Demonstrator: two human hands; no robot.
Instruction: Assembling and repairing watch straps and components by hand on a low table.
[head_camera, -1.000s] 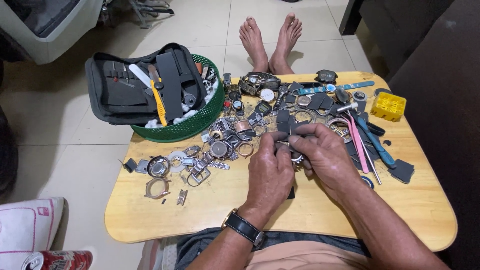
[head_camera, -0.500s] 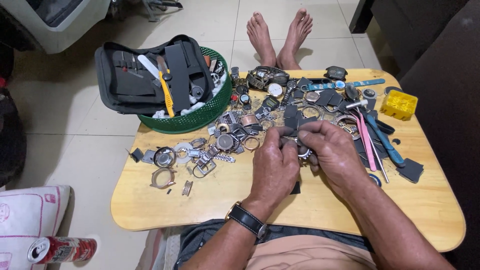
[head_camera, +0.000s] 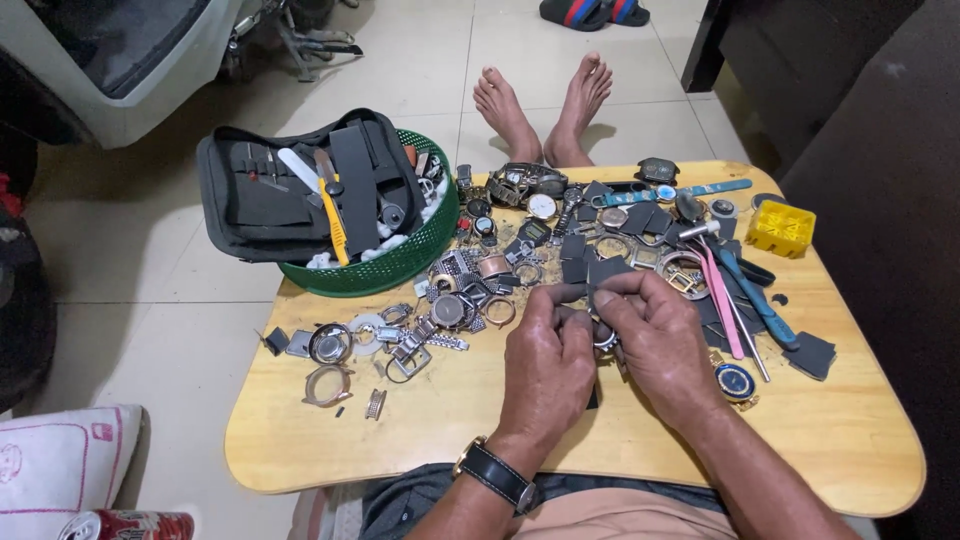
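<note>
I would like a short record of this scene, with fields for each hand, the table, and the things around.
left hand: pinches a dark strap with the right; wristwatch on the wrist
right hand: grips the same strap; a metal watch case sits between the hands
table: low, wooden, covered with watch parts
basket: green, far left, holds a black tool pouch
yellow box: far right
blue-dial watch: beside the right hand

Green basket (head_camera: 400, 270) holds black tool case (head_camera: 290, 190); yellow box (head_camera: 780, 228) far right, pink tweezers (head_camera: 722, 305) beside blue-dial watch (head_camera: 735, 381).
</note>
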